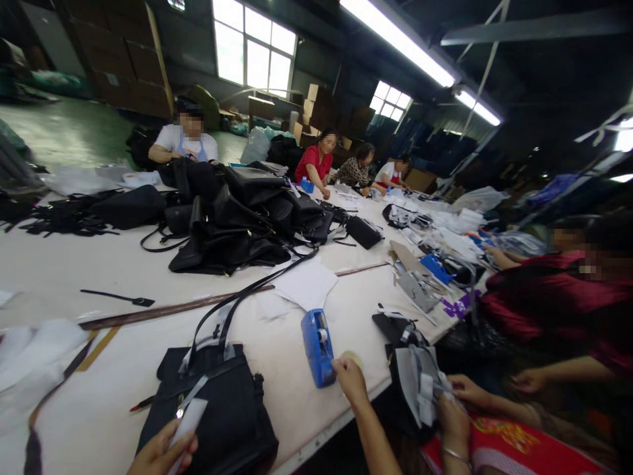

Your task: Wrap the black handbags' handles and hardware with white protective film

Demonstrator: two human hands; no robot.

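Note:
At the lower left my left hand point(165, 450) is closed around a white strip of wrapping point(192, 422), which looks like paper or thin foam. Under and beside it lies a black handbag point(230, 402), its two handles point(230, 316) standing up toward the back. A shiny metal fitting shows on the bag just above my fingers. My right hand point(352, 381) pinches its fingertips together beside the front end of a blue tape dispenser point(318, 349); anything between them is too small to make out. A pale round roll point(352, 359) lies behind that hand.
Black bags point(237, 218) are heaped across the table. White sheets point(309, 284) lie behind the dispenser, a black strap point(119, 298) to the left. At right a co-worker's hands point(457, 402) handle another bag point(410, 376). Other people sit along the far side.

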